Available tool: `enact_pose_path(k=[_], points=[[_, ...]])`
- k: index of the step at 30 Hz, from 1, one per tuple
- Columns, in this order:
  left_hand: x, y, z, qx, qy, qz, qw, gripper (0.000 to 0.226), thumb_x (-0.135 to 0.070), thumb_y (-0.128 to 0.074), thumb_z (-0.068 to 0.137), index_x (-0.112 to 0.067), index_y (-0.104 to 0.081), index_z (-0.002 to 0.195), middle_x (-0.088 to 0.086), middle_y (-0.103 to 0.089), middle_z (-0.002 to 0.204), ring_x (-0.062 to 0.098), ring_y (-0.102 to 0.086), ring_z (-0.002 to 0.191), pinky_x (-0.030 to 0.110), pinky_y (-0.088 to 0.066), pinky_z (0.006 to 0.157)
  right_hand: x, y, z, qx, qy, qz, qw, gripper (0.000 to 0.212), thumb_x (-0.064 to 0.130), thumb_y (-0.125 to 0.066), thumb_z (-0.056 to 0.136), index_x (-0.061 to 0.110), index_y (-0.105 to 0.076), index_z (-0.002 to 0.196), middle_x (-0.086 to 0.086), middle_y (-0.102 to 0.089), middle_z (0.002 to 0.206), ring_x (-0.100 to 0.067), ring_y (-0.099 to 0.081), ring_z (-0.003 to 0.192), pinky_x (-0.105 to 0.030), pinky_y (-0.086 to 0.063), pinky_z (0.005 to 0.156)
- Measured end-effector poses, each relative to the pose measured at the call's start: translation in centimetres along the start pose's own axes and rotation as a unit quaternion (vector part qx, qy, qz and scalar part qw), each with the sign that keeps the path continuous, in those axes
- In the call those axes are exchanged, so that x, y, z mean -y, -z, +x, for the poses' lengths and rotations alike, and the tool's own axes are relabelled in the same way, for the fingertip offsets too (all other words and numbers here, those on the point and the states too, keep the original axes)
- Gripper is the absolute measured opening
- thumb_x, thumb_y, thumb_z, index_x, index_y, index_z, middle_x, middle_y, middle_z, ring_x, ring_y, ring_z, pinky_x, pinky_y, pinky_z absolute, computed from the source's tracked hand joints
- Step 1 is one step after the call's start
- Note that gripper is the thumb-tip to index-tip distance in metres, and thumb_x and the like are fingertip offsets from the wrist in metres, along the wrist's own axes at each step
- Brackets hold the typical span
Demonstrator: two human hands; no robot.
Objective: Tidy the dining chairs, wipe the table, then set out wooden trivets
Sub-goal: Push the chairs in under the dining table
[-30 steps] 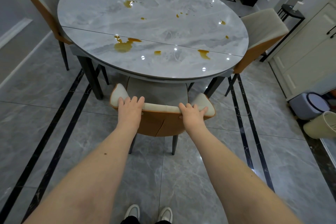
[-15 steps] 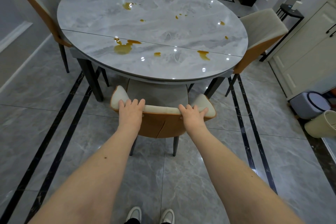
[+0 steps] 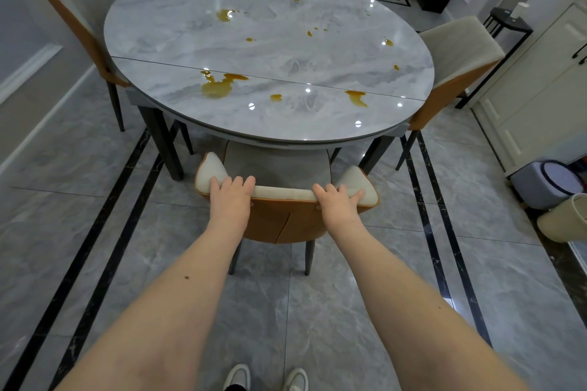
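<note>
Fingers: your left hand (image 3: 231, 200) and right hand (image 3: 337, 208) both grip the top edge of the near dining chair (image 3: 287, 216), fingers curled over its cream padding toward the seat side, palms against the orange back shell.
Left hand: sits near the left end of the backrest, just inside its rounded cream corner.
Right hand: sits near the right end, with the fingertips spread toward the right corner.
Near dining chair: stands upright at the near edge of the worktop (image 3: 286, 51), its grey seat partly tucked under the rim, its two dark rear legs on the floor tiles.
Worktop: round, grey marble-look, glossy, with a seam line across its near part and dark legs below.
Spills: amber-yellow patches lie scattered over the worktop; the largest spill (image 3: 220, 86) sits just past the seam on the left, smaller ones toward the far and right parts.
Other chairs: you have a left chair (image 3: 79, 6) and a right chair (image 3: 457, 63), both cream and orange, close against the worktop.
Floor: grey tiles with black inlay lines; your white shoes (image 3: 266, 378) show at the bottom edge.
Right wall: a white cabinet (image 3: 540, 82), with a small lidded bin (image 3: 546, 182) on the floor beside it.
</note>
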State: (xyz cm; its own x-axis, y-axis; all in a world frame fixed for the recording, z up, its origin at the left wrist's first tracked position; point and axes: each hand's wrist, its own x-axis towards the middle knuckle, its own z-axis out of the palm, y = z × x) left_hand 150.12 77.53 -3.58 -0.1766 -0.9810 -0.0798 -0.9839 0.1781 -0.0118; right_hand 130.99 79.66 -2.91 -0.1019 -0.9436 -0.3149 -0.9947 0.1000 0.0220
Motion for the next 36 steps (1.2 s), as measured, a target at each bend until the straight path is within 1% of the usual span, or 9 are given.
enact_pose_path(k=[6,10,13,17,19,21,23,28,36], points=[[-0.2,-0.3,0.0,-0.009,0.009,0.0,1.0,0.044,-0.019,-0.057,0.089,-0.021,-0.036,0.128,0.003,-0.053,0.121,0.026,-0.045,0.12,0.047,-0.022,0.11,-0.1,-0.1,0.2,0.003,-0.002,0.009,1.0,0.06,-0.004,-0.058,0.082,0.026,-0.033,0.128,-0.006,-0.045,0.121,-0.033,-0.034,0.121,-0.074,-0.005,0.105],[-0.3,-0.3,0.0,0.006,0.016,-0.003,1.0,0.037,-0.027,-0.051,0.093,-0.02,-0.037,0.126,0.003,-0.052,0.123,0.026,-0.044,0.121,0.045,-0.022,0.109,-0.1,0.5,0.4,0.037,-0.002,0.019,0.999,0.052,0.003,-0.051,0.09,0.026,-0.031,0.133,-0.006,-0.043,0.129,-0.033,-0.033,0.125,-0.073,-0.005,0.105],[0.1,-0.3,0.1,0.009,0.003,-0.005,1.0,0.033,-0.03,-0.049,0.095,-0.019,-0.039,0.125,0.003,-0.052,0.124,0.025,-0.043,0.122,0.044,-0.021,0.11,-0.6,0.8,0.0,0.036,0.013,0.041,0.998,0.047,0.009,-0.046,0.095,0.026,-0.031,0.136,-0.006,-0.041,0.136,-0.031,-0.029,0.132,-0.07,0.0,0.107],[0.6,-0.3,-0.2,0.01,-0.006,-0.021,1.0,0.031,-0.03,-0.049,0.095,-0.019,-0.042,0.123,0.002,-0.052,0.124,0.022,-0.043,0.123,0.041,-0.022,0.113,-1.6,0.5,-1.5,0.003,0.012,0.042,0.999,0.062,0.006,-0.047,0.095,0.027,-0.02,0.146,-0.006,-0.02,0.155,-0.034,-0.006,0.145,-0.065,0.005,0.11],[0.6,-0.3,-0.4,0.008,-0.004,-0.02,1.0,0.032,-0.031,-0.047,0.096,-0.019,-0.042,0.125,0.002,-0.052,0.127,0.022,-0.042,0.125,0.041,-0.022,0.112,-1.9,0.4,-2.3,0.005,-0.019,0.025,1.0,0.076,0.002,-0.053,0.09,0.028,-0.012,0.148,-0.008,-0.009,0.158,-0.038,-0.001,0.145,-0.066,0.003,0.111],[0.4,-0.1,-0.4,0.014,-0.004,-0.009,1.0,0.033,-0.03,-0.044,0.097,-0.018,-0.041,0.128,0.003,-0.05,0.129,0.024,-0.04,0.126,0.04,-0.021,0.111,-2.0,0.4,-2.5,0.013,-0.035,0.021,0.999,0.087,-0.001,-0.058,0.086,0.031,-0.008,0.149,-0.008,-0.005,0.159,-0.041,0.001,0.144,-0.067,0.002,0.11],[0.1,0.3,-0.4,0.015,0.001,-0.001,1.0,0.034,-0.026,-0.045,0.096,-0.019,-0.04,0.13,0.003,-0.05,0.13,0.024,-0.04,0.126,0.04,-0.021,0.111,-2.1,0.8,-2.4,0.024,-0.039,0.021,0.999,0.089,-0.001,-0.06,0.084,0.033,-0.009,0.148,-0.007,-0.007,0.159,-0.042,0.0,0.144,-0.068,0.0,0.11],[-0.3,0.7,-0.3,0.021,0.014,0.0,1.0,0.033,-0.02,-0.046,0.095,-0.021,-0.04,0.128,0.004,-0.052,0.127,0.025,-0.041,0.125,0.041,-0.02,0.111,-1.9,1.4,-1.4,0.042,-0.05,0.024,0.998,0.076,-0.003,-0.058,0.084,0.032,-0.022,0.141,-0.01,-0.019,0.154,-0.046,-0.006,0.141,-0.071,-0.007,0.108],[-0.2,0.4,-0.4,0.017,0.012,-0.003,1.0,0.026,-0.024,-0.048,0.096,-0.021,-0.044,0.121,0.003,-0.055,0.121,0.024,-0.045,0.12,0.04,-0.026,0.107,-2.0,1.1,-1.5,0.032,-0.048,0.009,0.998,0.075,-0.005,-0.056,0.084,0.03,-0.023,0.141,-0.011,-0.022,0.152,-0.046,-0.006,0.141,-0.07,-0.007,0.108]])
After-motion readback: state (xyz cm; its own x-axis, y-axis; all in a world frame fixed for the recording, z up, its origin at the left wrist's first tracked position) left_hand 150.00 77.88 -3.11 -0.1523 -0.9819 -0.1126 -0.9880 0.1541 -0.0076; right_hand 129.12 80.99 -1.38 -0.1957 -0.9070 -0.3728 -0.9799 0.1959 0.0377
